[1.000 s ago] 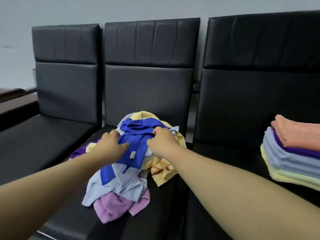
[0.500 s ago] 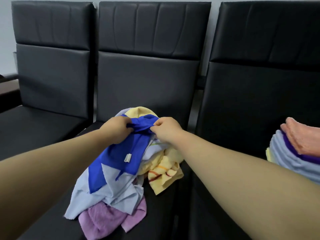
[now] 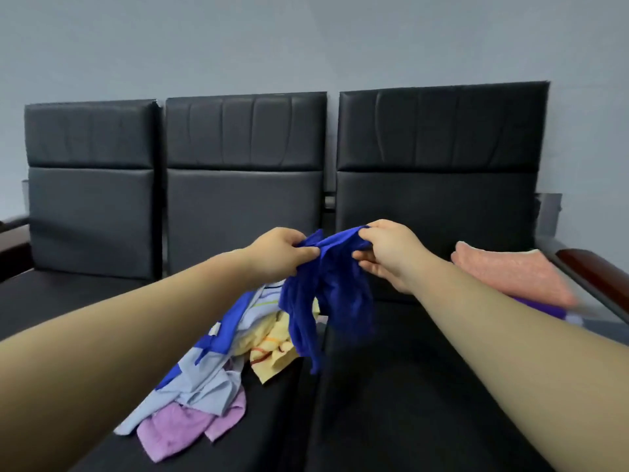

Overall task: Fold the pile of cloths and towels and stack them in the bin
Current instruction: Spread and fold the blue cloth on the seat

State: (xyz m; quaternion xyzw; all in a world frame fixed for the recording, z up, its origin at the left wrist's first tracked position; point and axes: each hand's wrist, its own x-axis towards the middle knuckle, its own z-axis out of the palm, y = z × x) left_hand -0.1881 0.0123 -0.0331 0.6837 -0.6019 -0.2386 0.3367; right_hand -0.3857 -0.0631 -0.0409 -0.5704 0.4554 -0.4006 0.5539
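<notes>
The left grip (image 3: 279, 254) and the right grip (image 3: 391, 255) both hold the blue cloth (image 3: 328, 298) by its upper edge, close together, each pinching a gather of fabric between thumb and fingers. The lower fingers of the right grip hang looser beneath the pinch. The cloth hangs bunched and twisted in the air over the gap between the middle seat (image 3: 85, 301) and the right seat (image 3: 425, 386), its tail dangling just beside the pile (image 3: 218, 369).

The pile lies on the middle seat: a pale blue piece, a yellow cloth (image 3: 272, 357) with striped trim, and a lilac cloth (image 3: 177, 427) at the near end. A folded stack (image 3: 510, 279), salmon towel on top, sits on the right seat near the armrest (image 3: 594, 267). No bin is in view.

The step in hand appears to be singling out one cloth and finding its edge before folding. Next, the grips probably need to slide apart along that top edge to the corners, so the cloth drops open flat. Because the fabric is twisted, a shake or a re-pinch may be needed first, and the bare right seat looks like the natural place to lay it.
</notes>
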